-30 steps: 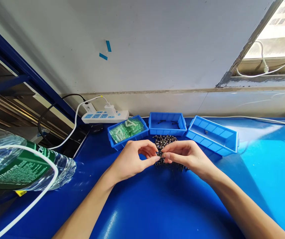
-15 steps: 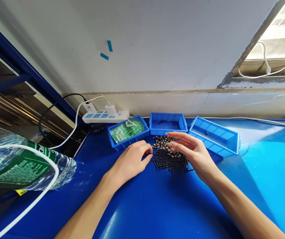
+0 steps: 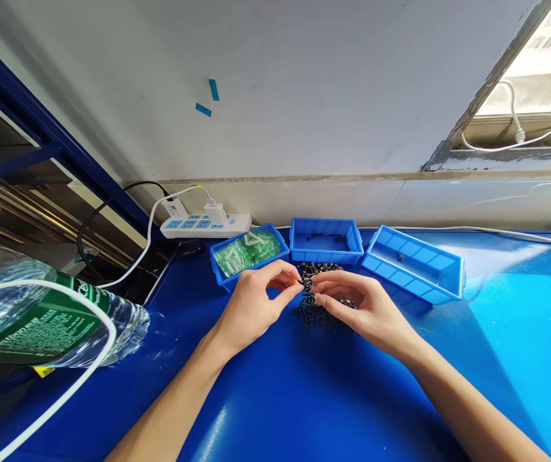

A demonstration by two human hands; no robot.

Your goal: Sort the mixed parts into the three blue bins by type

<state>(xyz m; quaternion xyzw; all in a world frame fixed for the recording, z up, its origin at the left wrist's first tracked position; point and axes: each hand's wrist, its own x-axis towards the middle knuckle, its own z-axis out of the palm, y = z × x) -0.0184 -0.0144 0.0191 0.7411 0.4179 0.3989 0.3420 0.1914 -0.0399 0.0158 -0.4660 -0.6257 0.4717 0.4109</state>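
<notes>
The pile of screws (image 3: 326, 314) lies on the worktop (image 3: 275, 398), with the middle bin (image 3: 326, 255) directly behind it, a few small parts (image 3: 340, 239) inside. Behind the pile to its left sits the left bin (image 3: 229, 279), holding packets (image 3: 251, 249), with the power strip (image 3: 231, 226) farther back and the bottle (image 3: 58, 321) well apart to the left. The right bin (image 3: 412, 285), one small part (image 3: 401, 257) in it, stands behind the pile to its right.
</notes>
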